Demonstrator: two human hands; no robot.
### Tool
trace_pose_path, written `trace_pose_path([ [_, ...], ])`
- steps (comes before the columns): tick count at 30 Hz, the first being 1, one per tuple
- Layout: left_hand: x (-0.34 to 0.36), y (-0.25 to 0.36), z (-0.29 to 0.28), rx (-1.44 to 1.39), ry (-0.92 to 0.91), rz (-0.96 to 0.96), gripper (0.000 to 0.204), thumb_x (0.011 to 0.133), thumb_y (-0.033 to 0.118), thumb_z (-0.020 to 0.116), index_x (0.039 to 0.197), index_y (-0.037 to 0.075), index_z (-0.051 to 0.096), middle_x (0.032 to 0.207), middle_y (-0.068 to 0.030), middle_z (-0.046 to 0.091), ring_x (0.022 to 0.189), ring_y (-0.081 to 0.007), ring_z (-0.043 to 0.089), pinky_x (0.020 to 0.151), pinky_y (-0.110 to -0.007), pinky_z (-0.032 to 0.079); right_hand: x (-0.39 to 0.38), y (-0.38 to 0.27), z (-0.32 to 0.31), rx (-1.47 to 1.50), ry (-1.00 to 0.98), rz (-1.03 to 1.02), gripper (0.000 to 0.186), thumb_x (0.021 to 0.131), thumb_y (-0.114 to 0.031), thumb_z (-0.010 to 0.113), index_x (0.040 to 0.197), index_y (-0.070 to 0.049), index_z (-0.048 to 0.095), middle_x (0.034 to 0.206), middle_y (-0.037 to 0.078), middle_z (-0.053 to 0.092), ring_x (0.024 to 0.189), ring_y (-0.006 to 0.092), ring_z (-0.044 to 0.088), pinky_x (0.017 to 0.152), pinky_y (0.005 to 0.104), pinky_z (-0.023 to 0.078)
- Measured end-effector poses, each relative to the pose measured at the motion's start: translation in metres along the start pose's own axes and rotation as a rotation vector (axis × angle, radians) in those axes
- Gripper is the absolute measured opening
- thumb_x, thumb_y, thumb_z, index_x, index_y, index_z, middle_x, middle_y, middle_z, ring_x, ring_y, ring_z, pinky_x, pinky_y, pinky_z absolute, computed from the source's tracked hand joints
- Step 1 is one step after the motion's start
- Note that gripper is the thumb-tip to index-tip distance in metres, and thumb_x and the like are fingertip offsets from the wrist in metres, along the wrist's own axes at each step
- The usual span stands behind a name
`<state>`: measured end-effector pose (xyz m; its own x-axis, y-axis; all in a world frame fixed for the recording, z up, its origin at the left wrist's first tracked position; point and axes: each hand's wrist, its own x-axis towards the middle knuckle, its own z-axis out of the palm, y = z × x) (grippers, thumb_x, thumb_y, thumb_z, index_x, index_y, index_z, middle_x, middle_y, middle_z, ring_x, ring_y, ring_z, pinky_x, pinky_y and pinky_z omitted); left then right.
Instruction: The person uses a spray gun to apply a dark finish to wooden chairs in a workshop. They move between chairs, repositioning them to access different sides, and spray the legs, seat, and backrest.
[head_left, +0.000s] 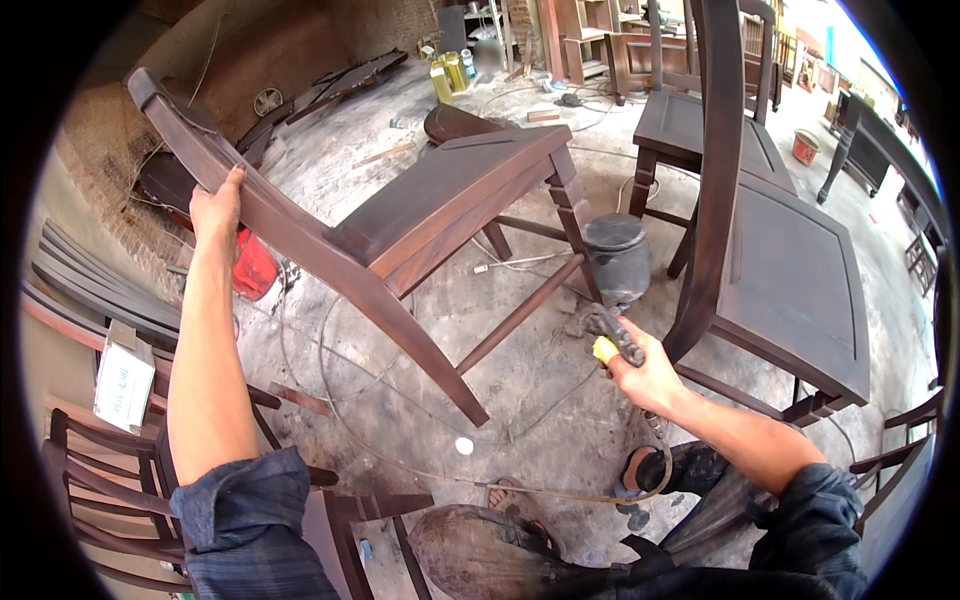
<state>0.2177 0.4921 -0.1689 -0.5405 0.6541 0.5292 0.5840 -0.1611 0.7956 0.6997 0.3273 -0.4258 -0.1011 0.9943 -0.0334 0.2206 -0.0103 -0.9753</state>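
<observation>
My left hand (217, 208) is closed around the back post of a dark brown wooden chair (455, 190). That chair is tipped, its seat slanting up to the right. In my right hand (645, 372) is a dark spray gun (612, 330), with my fingers wrapped round its handle. A lidded dark grey cup (617, 255) sits above the gun body, close to the chair's front leg. Something yellow shows at my fingers. From the handle's lower end a thin hose (520, 492) loops across the floor.
Close on the right stands another dark chair (790, 275), with one more behind it. Slatted chair backs (115, 490) crowd the lower left. A red bag (255, 265), yellow containers (452, 72) and a red bucket (806, 148) sit on the dusty concrete floor. Hoses cross it.
</observation>
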Motion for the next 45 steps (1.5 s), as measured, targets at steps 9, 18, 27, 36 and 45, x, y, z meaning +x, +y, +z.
trace_pose_path([
  [9, 0.002, -0.003, 0.003, -0.056, 0.020, 0.042, 0.052, 0.088, 0.019, 0.075, 0.128, -0.008, 0.057, 0.120, -0.0177, 0.068, 0.104, -0.0248, 0.067, 0.092, -0.035, 0.052, 0.003, -0.054, 0.001, 0.303, 0.074, -0.284, 0.050, 0.095, -0.003, 0.056, 0.144, -0.002, 0.047, 0.091, 0.002, 0.062, 0.077, 0.0070, 0.057, 0.068, 0.0235, 0.049],
  [18, -0.004, 0.002, 0.003, 0.060, 0.094, 0.033, 0.056, 0.086, 0.022, 0.077, 0.130, -0.006, 0.056, 0.121, -0.0181, 0.068, 0.110, -0.0260, 0.066, 0.096, -0.036, 0.050, -0.030, -0.072, 0.050, 0.338, -0.229, -0.259, 0.052, 0.087, 0.003, 0.063, 0.138, 0.003, 0.053, 0.113, 0.007, 0.066, 0.097, 0.0067, 0.058, 0.084, 0.0235, 0.049],
  [27, -0.009, 0.004, 0.001, 0.037, 0.085, 0.067, 0.051, 0.086, 0.021, 0.075, 0.126, -0.006, 0.058, 0.121, -0.0202, 0.068, 0.111, -0.0288, 0.066, 0.097, -0.038, 0.049, -0.025, -0.078, 0.061, 0.289, -0.226, -0.269, 0.052, 0.088, 0.005, 0.060, 0.139, 0.000, 0.053, 0.125, 0.012, 0.065, 0.106, 0.0094, 0.059, 0.089, 0.0259, 0.048],
  [36, -0.009, 0.004, 0.003, 0.047, 0.077, 0.074, 0.053, 0.086, 0.022, 0.076, 0.127, -0.007, 0.057, 0.121, -0.0199, 0.067, 0.111, -0.0286, 0.066, 0.097, -0.039, 0.049, -0.020, -0.075, 0.066, 0.246, -0.146, -0.406, 0.052, 0.088, 0.003, 0.061, 0.139, 0.001, 0.052, 0.127, 0.014, 0.064, 0.108, 0.0129, 0.062, 0.090, 0.0275, 0.049],
  [45, -0.007, 0.001, 0.002, 0.014, 0.041, 0.065, 0.055, 0.087, 0.022, 0.074, 0.131, -0.004, 0.056, 0.122, -0.0181, 0.068, 0.111, -0.0269, 0.066, 0.097, -0.037, 0.049, -0.008, -0.078, 0.046, 0.224, -0.125, -0.389, 0.051, 0.093, -0.004, 0.060, 0.143, -0.003, 0.051, 0.098, 0.003, 0.063, 0.084, 0.0052, 0.055, 0.075, 0.0244, 0.048],
])
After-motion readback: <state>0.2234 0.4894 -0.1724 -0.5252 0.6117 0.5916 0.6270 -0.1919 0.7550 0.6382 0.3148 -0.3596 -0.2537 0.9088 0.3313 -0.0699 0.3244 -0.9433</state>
